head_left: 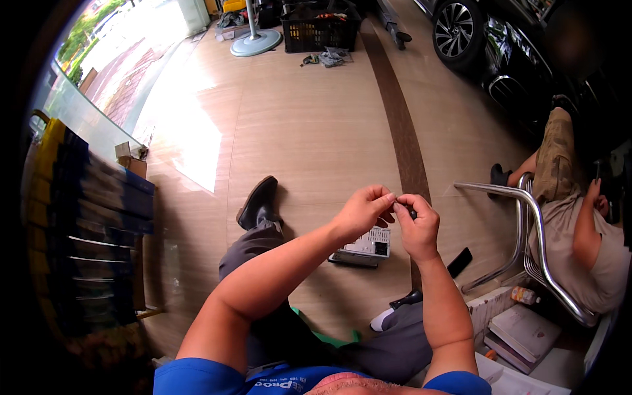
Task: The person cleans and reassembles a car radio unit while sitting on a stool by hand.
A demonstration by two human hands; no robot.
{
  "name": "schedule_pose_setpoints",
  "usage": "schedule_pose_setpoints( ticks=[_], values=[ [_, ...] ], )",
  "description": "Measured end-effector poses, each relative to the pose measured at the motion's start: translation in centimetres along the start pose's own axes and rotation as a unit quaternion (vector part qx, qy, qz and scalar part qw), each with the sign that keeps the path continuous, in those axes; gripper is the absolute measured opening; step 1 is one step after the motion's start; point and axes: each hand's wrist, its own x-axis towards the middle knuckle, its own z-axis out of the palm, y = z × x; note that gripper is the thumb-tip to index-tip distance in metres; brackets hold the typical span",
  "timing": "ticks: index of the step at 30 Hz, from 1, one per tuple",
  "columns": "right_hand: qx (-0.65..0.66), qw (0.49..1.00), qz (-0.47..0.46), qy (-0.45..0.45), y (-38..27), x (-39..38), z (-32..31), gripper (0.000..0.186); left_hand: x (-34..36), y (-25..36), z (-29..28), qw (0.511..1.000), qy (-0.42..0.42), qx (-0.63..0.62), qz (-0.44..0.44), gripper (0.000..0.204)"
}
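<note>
Stretching beneath and beyond the fingers, a smooth, glossy beige tiled floor was crossed by one dark brown strip. Far beyond the fingers, to the right, stood a shiny black car with a multi-spoked alloy wheel. Nearer on the right was a chair of bent, polished metal tubing; far ahead, to the left, sat a black plastic crate with lattice sides. Below the fingers and a little left, a boxy car-stereo-type unit lay on the floor, its long axis running roughly left to right. Its casing was silver metal, with a slotted panel and a squarish black socket at the right end. The left hand appeared nearer, overlapping its far edge in view; its thumb and forefinger were pressed together, meeting the pinched fingertips of the right hand. Anything between them was too tiny to identify. Below and right lay a flat black phone. Smallest was a dark, rounded piece tucked within the right hand's curl.
</note>
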Motion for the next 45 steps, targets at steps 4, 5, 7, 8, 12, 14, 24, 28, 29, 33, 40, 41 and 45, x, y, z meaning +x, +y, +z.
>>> schedule_pose_setpoints(
  ticks=[4, 5, 7, 8, 12, 14, 24, 28, 29, 33, 40, 41, 45],
  values=[
    [-0.033, 0.998, -0.059, 0.008, 0.1, 0.1, 0.3, 0.008, -0.4, 0.4, 0.0, 1.000, 0.019, 0.015, -0.002, 0.021],
    [-0.042, 0.995, -0.088, 0.014, 0.1, 0.2, 0.4, 0.007, -0.6, 0.6, 0.0, 1.000, 0.017, 0.012, -0.004, 0.021],
    [-0.054, 0.994, -0.095, 0.009, -0.1, 0.2, 0.6, 0.007, -0.8, 0.9, 0.1, 0.996, 0.051, 0.068, -0.001, 0.021],
    [-0.053, 0.993, -0.104, 0.013, -0.1, 0.2, 0.7, 0.006, -0.7, 1.0, 0.0, 0.996, 0.049, 0.079, 0.010, 0.021],
    [-0.040, 0.995, -0.095, 0.014, -0.4, 0.0, 0.9, 0.005, -0.8, 1.1, -0.1, 0.996, 0.055, 0.071, 0.005, 0.021],
    [-0.043, 0.995, -0.089, 0.008, -0.4, 0.0, 0.9, 0.005, -0.9, 1.2, 0.0, 0.996, 0.055, 0.077, 0.005, 0.022],
    [-0.063, 0.995, -0.073, -0.037, 0.1, 0.1, 0.3, 0.005, -0.7, 1.3, 0.6, 0.972, 0.099, 0.210, 0.039, 0.024],
    [-0.086, 0.994, -0.035, -0.057, 2.3, 1.5, -0.4, 0.007, -0.1, 1.9, -0.5, 0.847, 0.186, 0.449, 0.215, 0.032],
    [-0.083, 0.994, 0.005, -0.074, 2.4, 2.3, -0.6, 0.009, -0.3, 2.5, -0.9, 0.841, 0.202, 0.452, 0.218, 0.032],
    [-0.152, 0.971, 0.054, -0.178, 8.5, 3.5, 0.3, 0.013, -0.5, 5.4, -2.7, 0.823, 0.245, 0.461, 0.223, 0.032],
    [-0.262, 0.899, 0.160, -0.313, 23.0, -2.3, 2.8, 0.017, 0.3, 4.4, -2.0, 0.813, 0.250, 0.470, 0.236, 0.034],
    [-0.276, 0.891, 0.174, -0.314, 23.3, -2.9, 3.0, 0.017, 0.3, 4.3, -2.0, 0.809, 0.249, 0.471, 0.248, 0.034],
    [-0.307, 0.874, 0.188, -0.328, 23.8, -3.3, 3.2, 0.018, 0.1, 4.2, -0.9, 0.806, 0.238, 0.475, 0.261, 0.032]
  ],
)
